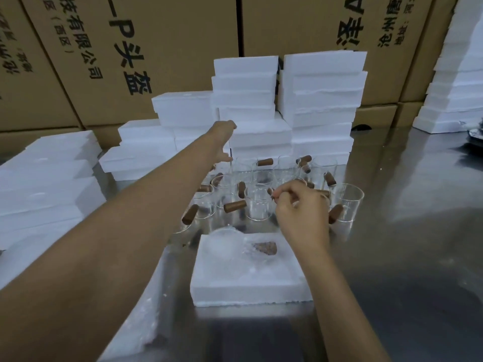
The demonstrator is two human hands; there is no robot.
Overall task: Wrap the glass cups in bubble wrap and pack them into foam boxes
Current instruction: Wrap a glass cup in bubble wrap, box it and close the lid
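Several clear glass cups (257, 205) with brown wooden handles stand clustered mid-table. My right hand (300, 215) hovers over the cluster's right side, fingers curled and pinching a cup that is mostly hidden beneath it. In front lies an open foam box (248, 286) holding a bubble-wrapped cup (227, 244), its brown handle showing through the wrap. My left hand (223, 142) stretches far forward to a stack of foam boxes (261, 137). Its fingers lie over the top and its thumb under the left end of one box.
Cardboard cartons (156, 48) wall off the back. Foam stacks stand at the left (47, 192), back centre (321, 95) and far right (457, 87). A bubble wrap sheet (146, 322) lies by my left forearm on the steel table (405, 257).
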